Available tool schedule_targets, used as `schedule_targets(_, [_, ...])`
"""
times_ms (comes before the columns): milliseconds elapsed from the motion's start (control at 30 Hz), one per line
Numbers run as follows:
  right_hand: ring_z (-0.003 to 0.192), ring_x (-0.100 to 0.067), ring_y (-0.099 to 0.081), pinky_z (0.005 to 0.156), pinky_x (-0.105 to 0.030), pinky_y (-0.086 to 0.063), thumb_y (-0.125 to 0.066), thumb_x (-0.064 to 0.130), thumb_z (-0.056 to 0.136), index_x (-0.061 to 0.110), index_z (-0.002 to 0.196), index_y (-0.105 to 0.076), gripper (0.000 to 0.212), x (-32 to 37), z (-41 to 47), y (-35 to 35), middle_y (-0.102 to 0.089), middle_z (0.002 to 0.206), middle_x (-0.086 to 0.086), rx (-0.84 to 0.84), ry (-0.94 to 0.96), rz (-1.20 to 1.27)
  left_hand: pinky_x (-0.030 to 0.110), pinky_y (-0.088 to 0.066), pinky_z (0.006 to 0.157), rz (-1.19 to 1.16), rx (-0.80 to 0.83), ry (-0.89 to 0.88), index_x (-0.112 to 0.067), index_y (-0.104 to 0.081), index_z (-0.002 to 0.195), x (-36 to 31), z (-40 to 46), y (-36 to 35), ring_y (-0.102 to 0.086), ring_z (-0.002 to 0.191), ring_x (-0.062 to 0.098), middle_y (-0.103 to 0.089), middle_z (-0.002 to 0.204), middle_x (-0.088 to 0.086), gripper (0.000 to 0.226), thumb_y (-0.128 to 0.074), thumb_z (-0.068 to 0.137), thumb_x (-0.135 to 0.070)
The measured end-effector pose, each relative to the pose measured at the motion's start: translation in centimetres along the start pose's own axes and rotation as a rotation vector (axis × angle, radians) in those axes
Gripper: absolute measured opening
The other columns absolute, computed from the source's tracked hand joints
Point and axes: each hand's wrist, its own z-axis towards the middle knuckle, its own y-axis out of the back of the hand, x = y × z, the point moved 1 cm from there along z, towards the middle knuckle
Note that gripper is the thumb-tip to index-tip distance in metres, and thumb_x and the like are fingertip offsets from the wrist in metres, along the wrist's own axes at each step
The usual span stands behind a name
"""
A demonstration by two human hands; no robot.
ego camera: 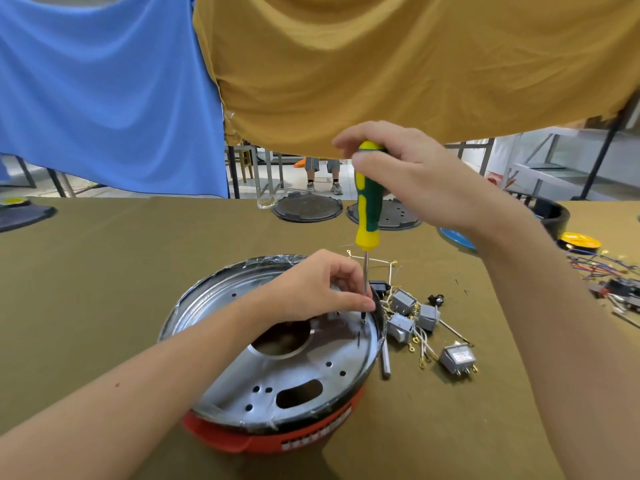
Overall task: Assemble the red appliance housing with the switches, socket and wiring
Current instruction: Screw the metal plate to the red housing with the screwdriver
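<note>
Looks like a small assembly workshop or factory floor. The worktop [104, 271] is draped in olive cloth, with loose grey switches [457, 358] and a wire tangle [599, 268] out at 3 o'clock. Black round base plates [306, 207] sit at 12 o'clock, and metal-frame shelving [554, 161] stands behind at 1 o'clock over a bare concrete floor [294, 181].

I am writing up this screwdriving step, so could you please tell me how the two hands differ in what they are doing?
The right hand is raised, its fingers curled round the top of the upright yellow-and-green screwdriver; the left hand sits low over the red housing. The right hand holds the handle, while the left hand's fingertips pinch at the thin shaft near its tip. Both hands touch the same screwdriver, which points down into the housing's metal plate.
</note>
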Motion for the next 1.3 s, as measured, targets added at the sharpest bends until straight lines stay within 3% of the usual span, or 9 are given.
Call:
schedule_targets(133, [0.105, -0.024, -0.066, 0.097, -0.041, -0.053, -0.060, 0.007, 0.094, 0.022, 0.123, -0.062, 0.033, -0.3, -0.7, 0.9, -0.067, 0.116, -0.001, 0.089, 0.034, 0.247, 0.013, -0.050, 0.067, -0.017, -0.004, 0.004, 0.000, -0.070, 0.084, 0.2, 0.0, 0.0, -0.067, 0.071, 0.003, -0.076, 0.088, -0.005, 0.016, -0.080, 0.082, -0.013])
schedule_targets(233, [0.092, -0.012, -0.067, 0.086, -0.027, -0.054, -0.067, 0.009, 0.092, 0.019, 0.112, -0.070, 0.023, -0.3, -0.7, 1.1, -0.069, 0.097, 0.011, 0.049, 0.044, 0.238, 0.015, -0.053, 0.069, -0.016, 0.020, 0.000, -0.009, -0.071, 0.080, 0.3, 0.2, 0.1, -0.067, 0.073, 0.004, -0.077, 0.093, -0.006, 0.009, -0.078, 0.083, -0.013])
schedule_targets(433, [0.053, -0.010, -0.042, 0.052, -0.026, -0.031, -0.062, 0.056, 0.089, 0.024, 0.090, -0.068, 0.033, 0.5, -0.2, -0.2, -0.050, 0.061, 0.008, -0.128, 0.007, -0.327, 0.020, -0.053, 0.074, -0.022, 0.101, -0.023, -0.041, -0.073, 0.081, -0.1, -0.1, 0.2, -0.070, 0.084, 0.012, -0.076, 0.100, -0.003, 0.024, -0.073, 0.089, -0.019])
schedule_targets(667, [0.100, -0.017, -0.062, 0.084, -0.034, -0.052, -0.052, 0.014, 0.096, 0.029, 0.122, -0.059, 0.031, 0.9, -0.7, 1.2, -0.061, 0.114, 0.006, 0.148, -0.022, 0.050, 0.033, -0.057, 0.073, -0.016, 0.013, 0.008, -0.004, -0.070, 0.089, 0.2, 0.1, -0.4, -0.068, 0.073, 0.015, -0.075, 0.085, 0.009, 0.018, -0.080, 0.082, -0.018])
schedule_targets(800, [0.064, -0.010, -0.054, 0.063, -0.029, -0.048, -0.070, 0.039, 0.089, 0.025, 0.100, -0.063, 0.019, 0.2, -0.7, 1.1, -0.058, 0.074, 0.007, -0.003, 0.003, -0.084, 0.032, -0.059, 0.079, -0.027, 0.044, 0.014, -0.015, -0.072, 0.084, 0.2, 0.1, -0.3, -0.070, 0.078, 0.014, -0.076, 0.091, 0.005, 0.006, -0.077, 0.085, -0.012])
schedule_targets(900, [0.066, -0.008, -0.051, 0.058, -0.024, -0.039, -0.059, 0.053, 0.092, 0.024, 0.098, -0.064, 0.030, 0.3, -0.2, 0.4, -0.057, 0.077, 0.004, -0.061, -0.044, -0.290, 0.035, -0.059, 0.083, -0.023, 0.059, 0.006, -0.021, -0.073, 0.087, 0.2, 0.2, -0.2, -0.071, 0.082, 0.022, -0.076, 0.093, 0.007, 0.011, -0.074, 0.087, -0.011])
schedule_targets(1033, [0.109, -0.013, -0.061, 0.094, -0.028, -0.051, -0.056, 0.020, 0.098, 0.030, 0.127, -0.059, 0.031, 0.4, -0.7, 1.4, -0.061, 0.120, 0.004, 0.154, -0.024, 0.038, 0.026, -0.058, 0.079, -0.010, 0.065, 0.021, -0.009, -0.074, 0.094, 0.5, 0.2, -0.3, -0.070, 0.079, 0.011, -0.076, 0.087, -0.008, 0.006, -0.073, 0.088, -0.009])
schedule_targets(1167, [0.068, -0.013, -0.061, 0.070, -0.031, -0.057, -0.074, 0.042, 0.084, 0.026, 0.098, -0.069, 0.021, 0.3, -0.7, 1.9, -0.064, 0.079, 0.005, 0.002, 0.014, -0.097, 0.020, -0.053, 0.073, -0.042, 0.070, 0.010, -0.020, -0.074, 0.095, 0.3, -0.1, -0.2, -0.069, 0.080, 0.010, -0.076, 0.092, -0.001, 0.007, -0.075, 0.088, -0.017])
schedule_targets(1300, [0.058, -0.018, -0.047, 0.054, -0.031, -0.038, -0.058, 0.069, 0.084, 0.010, 0.085, -0.063, 0.059, 0.8, 0.0, -0.2, -0.050, 0.061, 0.002, -0.183, -0.061, -0.379, 0.038, -0.059, 0.075, -0.104, -0.011, 0.022, -0.010, -0.070, 0.090, 0.1, 0.0, -0.2, -0.069, 0.075, 0.019, -0.074, 0.088, 0.012, 0.018, -0.081, 0.082, -0.021])
